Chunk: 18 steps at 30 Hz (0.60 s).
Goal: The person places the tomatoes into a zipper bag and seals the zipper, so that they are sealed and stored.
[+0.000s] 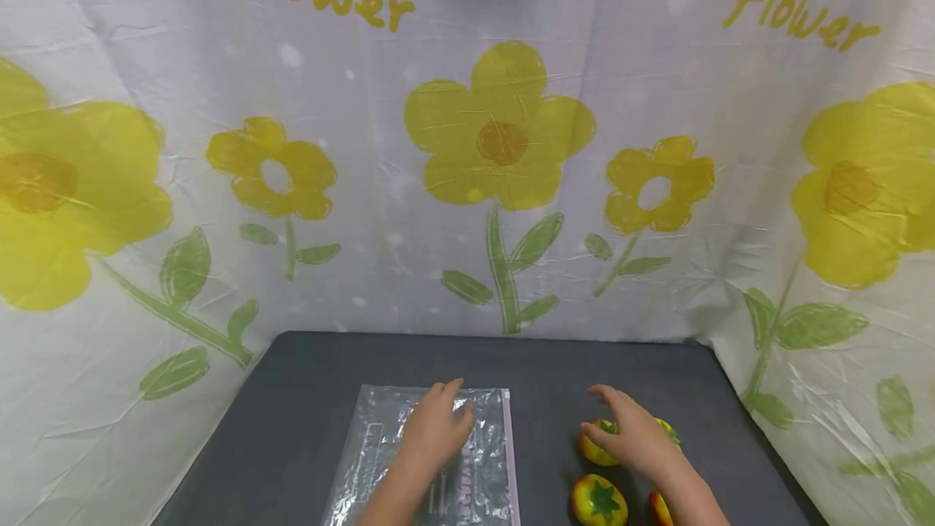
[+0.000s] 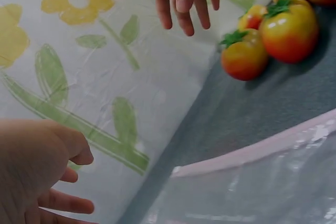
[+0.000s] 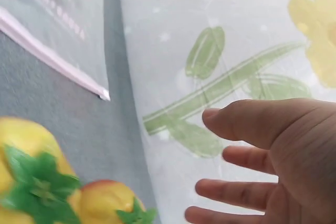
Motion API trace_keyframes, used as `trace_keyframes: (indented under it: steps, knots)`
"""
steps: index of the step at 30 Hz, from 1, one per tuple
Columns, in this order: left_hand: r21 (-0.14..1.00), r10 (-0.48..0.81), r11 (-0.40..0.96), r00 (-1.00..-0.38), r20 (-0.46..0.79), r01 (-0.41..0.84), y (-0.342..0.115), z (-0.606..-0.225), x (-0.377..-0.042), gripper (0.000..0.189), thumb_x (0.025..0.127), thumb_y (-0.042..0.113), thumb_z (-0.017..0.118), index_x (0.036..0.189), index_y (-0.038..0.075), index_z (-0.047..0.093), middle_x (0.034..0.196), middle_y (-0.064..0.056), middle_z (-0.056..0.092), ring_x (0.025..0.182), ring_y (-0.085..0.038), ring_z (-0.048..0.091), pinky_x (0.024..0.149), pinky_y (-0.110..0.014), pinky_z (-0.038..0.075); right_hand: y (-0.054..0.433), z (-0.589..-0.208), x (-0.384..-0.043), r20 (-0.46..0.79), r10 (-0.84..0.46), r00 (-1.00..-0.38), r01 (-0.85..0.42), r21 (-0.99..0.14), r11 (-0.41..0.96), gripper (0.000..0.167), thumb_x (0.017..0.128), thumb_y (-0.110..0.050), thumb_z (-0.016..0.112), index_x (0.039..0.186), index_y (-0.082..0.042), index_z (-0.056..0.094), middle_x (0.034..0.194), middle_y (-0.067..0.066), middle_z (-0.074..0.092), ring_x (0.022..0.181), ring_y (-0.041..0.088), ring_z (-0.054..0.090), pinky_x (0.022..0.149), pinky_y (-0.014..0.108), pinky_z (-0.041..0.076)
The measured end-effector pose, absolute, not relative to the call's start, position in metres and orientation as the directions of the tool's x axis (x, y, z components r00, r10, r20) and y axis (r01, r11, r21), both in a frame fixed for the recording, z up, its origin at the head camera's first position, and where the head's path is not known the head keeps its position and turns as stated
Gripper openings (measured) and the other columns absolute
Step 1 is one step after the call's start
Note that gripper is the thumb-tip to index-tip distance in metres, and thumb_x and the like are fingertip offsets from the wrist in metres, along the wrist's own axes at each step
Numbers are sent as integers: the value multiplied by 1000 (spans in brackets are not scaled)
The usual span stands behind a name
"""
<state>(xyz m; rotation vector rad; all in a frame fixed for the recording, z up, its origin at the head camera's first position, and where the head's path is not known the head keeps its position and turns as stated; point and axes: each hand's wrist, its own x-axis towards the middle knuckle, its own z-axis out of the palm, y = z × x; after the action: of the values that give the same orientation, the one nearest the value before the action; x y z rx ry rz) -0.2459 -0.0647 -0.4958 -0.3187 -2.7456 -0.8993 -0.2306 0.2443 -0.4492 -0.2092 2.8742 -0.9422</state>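
A clear plastic zip bag (image 1: pixel 365 465) with a pale pink zip strip (image 1: pixel 509 445) lies flat on the dark table. My left hand (image 1: pixel 436 428) hovers over the bag, fingers loosely spread and holding nothing. To its right, several yellow-red tomatoes (image 1: pixel 599 500) with green leafy tops sit on the table. Above them is my right hand (image 1: pixel 641 438), which partly hides some in the head view; its fingers (image 3: pixel 236 192) are spread, with nothing held. The left wrist view shows the tomatoes (image 2: pixel 289 30) grouped close together.
The dark grey table (image 1: pixel 292 412) ends at a white curtain (image 1: pixel 365 266) printed with yellow flowers, which hangs along its back and sides. The table's right edge (image 1: pixel 760 420) runs beyond the tomatoes.
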Motion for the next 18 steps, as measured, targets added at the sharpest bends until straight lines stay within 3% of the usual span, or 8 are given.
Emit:
trace_keyframes:
  steps: [3,6,9,14,18]
  knots:
    - [549,148,788,-951,272,280,-60,-505,-241,43,92,22,68,128,-3,64,121,-23,66,104,-40,68,78,-50,59,245,-456,-221,-101,-134,-986,-43,-619,784,49,90,-33,79,128,-7,63,127,11,63,114,36,61,91,54,50]
    - [551,159,782,-947,278,293,-54,-516,-235,24,89,20,68,106,3,70,95,-10,70,81,-25,68,66,-40,57,246,-467,-215,-159,-119,-980,5,-617,787,42,88,-31,81,120,-8,66,119,7,65,108,33,62,88,54,51]
    - [575,184,746,-933,309,337,-46,-530,-227,6,84,16,69,82,13,64,70,7,57,58,-9,52,50,-29,45,252,-482,-213,-175,-135,-975,3,-623,783,41,85,-31,83,116,-8,69,114,4,66,105,31,63,87,53,52]
    - [615,232,699,-929,288,366,-29,-553,-215,31,82,16,66,61,23,44,54,17,36,47,-1,32,42,-22,30,268,-512,-216,-206,-189,-960,-37,-576,817,55,80,-41,86,115,-2,69,109,8,67,102,30,64,88,55,52]
    - [572,256,746,-940,224,340,-16,-566,-211,44,85,28,67,55,22,36,48,17,26,43,-3,27,38,-23,23,266,-513,-213,-283,-161,-945,13,-527,850,60,80,-41,87,117,3,69,108,10,67,102,32,64,90,55,51]
